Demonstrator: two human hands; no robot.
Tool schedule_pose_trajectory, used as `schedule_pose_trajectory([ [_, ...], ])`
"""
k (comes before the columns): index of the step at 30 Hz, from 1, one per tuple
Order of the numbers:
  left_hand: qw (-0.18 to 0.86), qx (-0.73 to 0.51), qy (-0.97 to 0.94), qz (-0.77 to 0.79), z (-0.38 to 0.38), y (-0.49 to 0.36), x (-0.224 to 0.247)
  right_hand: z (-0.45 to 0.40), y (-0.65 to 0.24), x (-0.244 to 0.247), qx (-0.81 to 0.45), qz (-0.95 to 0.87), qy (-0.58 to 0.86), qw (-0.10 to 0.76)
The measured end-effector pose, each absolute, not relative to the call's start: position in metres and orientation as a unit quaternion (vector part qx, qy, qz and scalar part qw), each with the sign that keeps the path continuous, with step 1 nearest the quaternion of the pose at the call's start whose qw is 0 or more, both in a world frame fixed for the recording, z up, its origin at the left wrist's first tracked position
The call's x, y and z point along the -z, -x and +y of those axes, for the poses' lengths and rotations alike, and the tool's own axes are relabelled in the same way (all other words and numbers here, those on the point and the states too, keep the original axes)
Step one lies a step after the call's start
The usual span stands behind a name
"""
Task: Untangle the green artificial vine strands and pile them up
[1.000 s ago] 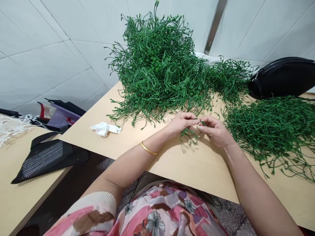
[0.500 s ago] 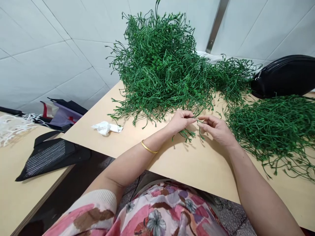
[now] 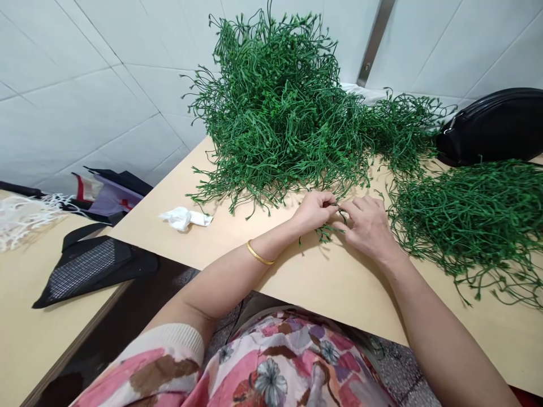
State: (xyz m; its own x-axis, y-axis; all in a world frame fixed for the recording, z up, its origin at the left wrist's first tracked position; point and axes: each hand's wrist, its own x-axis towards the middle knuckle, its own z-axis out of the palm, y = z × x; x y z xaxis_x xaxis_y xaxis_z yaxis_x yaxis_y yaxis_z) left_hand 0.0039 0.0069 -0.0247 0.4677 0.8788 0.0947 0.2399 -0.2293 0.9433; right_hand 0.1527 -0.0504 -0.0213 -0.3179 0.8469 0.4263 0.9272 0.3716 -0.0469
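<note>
Near the middle of the tan table, my left hand (image 3: 314, 212) pinches thin green stems (image 3: 324, 232), whose branched tips hang below its fingers. My right hand (image 3: 368, 226) is right beside it, palm down, its thumb and fingertips closed in at the same stems; its fingers partly hide what they hold. A tall heap of green plastic-looking stems (image 3: 280, 113) stands behind both hands against the wall. Another, flatter pile of green stems (image 3: 470, 212) lies to the right of my right hand.
A black bag (image 3: 496, 127) sits at the back right. Crumpled white tissue (image 3: 180, 218) lies on the table (image 3: 237, 249) at left. On a lower-left table are a black mesh pouch (image 3: 82, 268), white strands (image 3: 25, 220) and folded umbrellas (image 3: 112, 195).
My right hand has turned palm down and moved slightly left, closer over the stems. My left hand still pinches them in nearly the same place.
</note>
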Motion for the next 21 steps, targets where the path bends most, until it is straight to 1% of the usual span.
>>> schedule_pose_trajectory([
  [4, 0.490, -0.316, -0.718, 0.381, 0.0055, -0.0035, 0.0252, -0.0490, -0.1560, 0.0224, 0.123, -0.814, 0.539, 0.180],
  [10, 0.488, -0.333, -0.699, 0.403, 0.0076, -0.0052, 0.0211, -0.0494, -0.1537, 0.0217, 0.161, -0.816, 0.535, 0.148],
  [15, 0.504, -0.330, -0.687, 0.406, 0.0063, -0.0056, 0.0175, -0.0494, -0.1534, 0.0229, 0.113, -0.814, 0.546, 0.163],
  [21, 0.490, -0.328, -0.704, 0.396, 0.0071, -0.0052, 0.0222, -0.0480, -0.1543, 0.0231, 0.149, -0.813, 0.543, 0.146],
])
